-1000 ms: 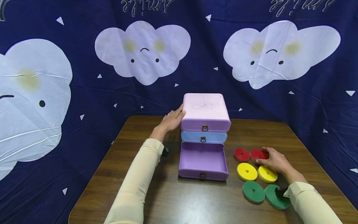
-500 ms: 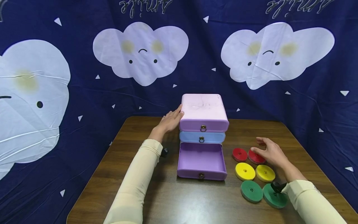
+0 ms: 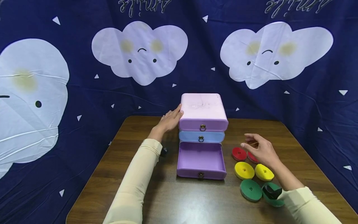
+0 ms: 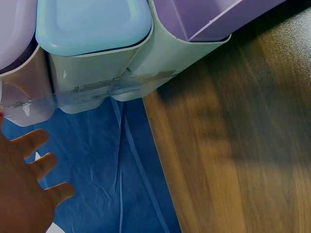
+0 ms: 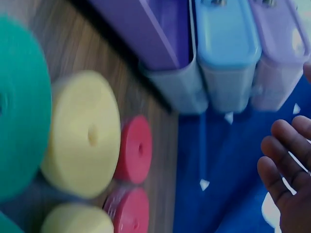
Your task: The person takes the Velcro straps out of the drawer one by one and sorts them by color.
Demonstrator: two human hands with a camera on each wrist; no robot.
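Observation:
A small three-drawer cabinet (image 3: 202, 105) with a pink top stands on the table. Its bottom purple drawer (image 3: 199, 155) is pulled out and holds nothing, while the blue middle drawer (image 3: 193, 136) and the purple top drawer (image 3: 187, 125) are closed. My left hand (image 3: 168, 120) rests with extended fingers against the cabinet's left side. Over the red rolls hovers my right hand (image 3: 263, 151), fingers loosely bent and holding nothing. It partly hides the right red roll (image 3: 253, 157); the left red roll (image 3: 239, 154) lies beside it.
Closer to me lie two yellow rolls, the left yellow roll (image 3: 244, 170) and the right yellow roll (image 3: 264, 172). Nearer still are a left green roll (image 3: 251, 190) and a right green roll (image 3: 275, 202), partly under the right wrist camera. A blue cloud-print curtain (image 3: 207, 81) hangs behind the table.
My right hand has lifted off the right red roll and moved left, toward the cabinet. The left hand keeps its place against the cabinet's side.

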